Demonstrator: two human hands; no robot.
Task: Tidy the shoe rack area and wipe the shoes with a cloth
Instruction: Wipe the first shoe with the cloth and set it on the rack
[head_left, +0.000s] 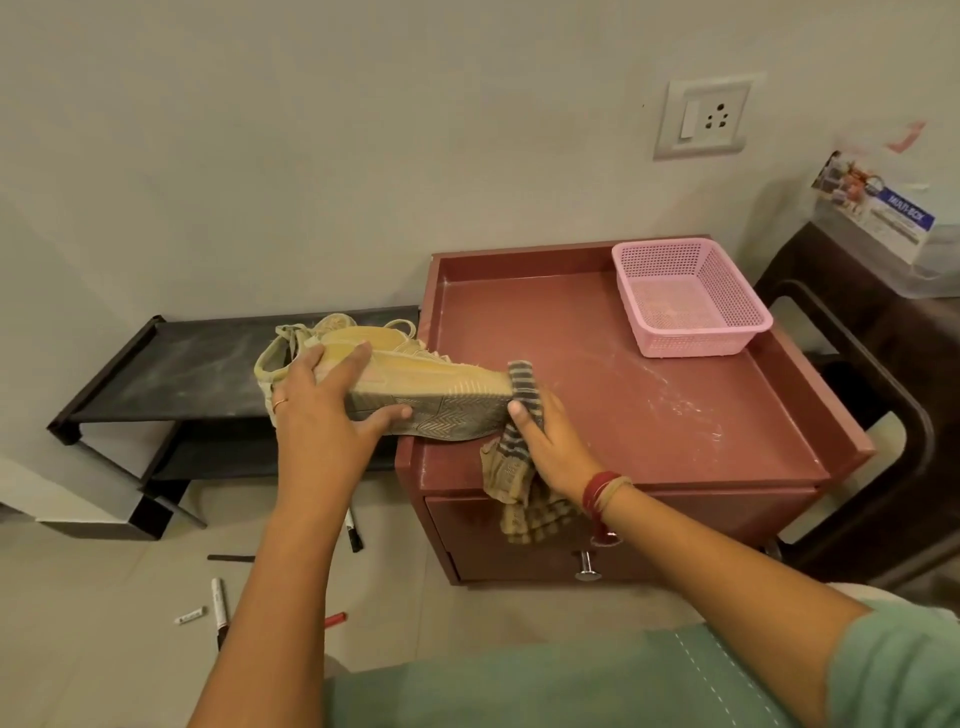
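Shoe (415, 379), a tan sneaker, lies on its side with the grey tread turned toward the camera. Its long axis runs from heel at 9 o'clock to toe at 3 o'clock. It is held over the left edge of the reddish counter (597, 389), with the black shoe rack (171, 369) just behind its heel. Whether the toe rests on the counter cannot be told.

The left grip (322, 410) clasps the shoe around its heel half, fingers over the upper and thumb on the sole. The right grip (550, 441) clutches a striped cloth (519, 488) and presses it against the toe cap, thumb at the sole's toe end. The loose end of the cloth hangs down over the counter's front.

The right grip sits at the shoe's 3 o'clock end, so the unwiped length probably lies toward 9 o'clock from it. A stroke along the axis would run into the left grip, the nearer one to the heel.

A pink basket (696, 338) stands at the counter's far right, and markers (221, 608) lie on the floor.
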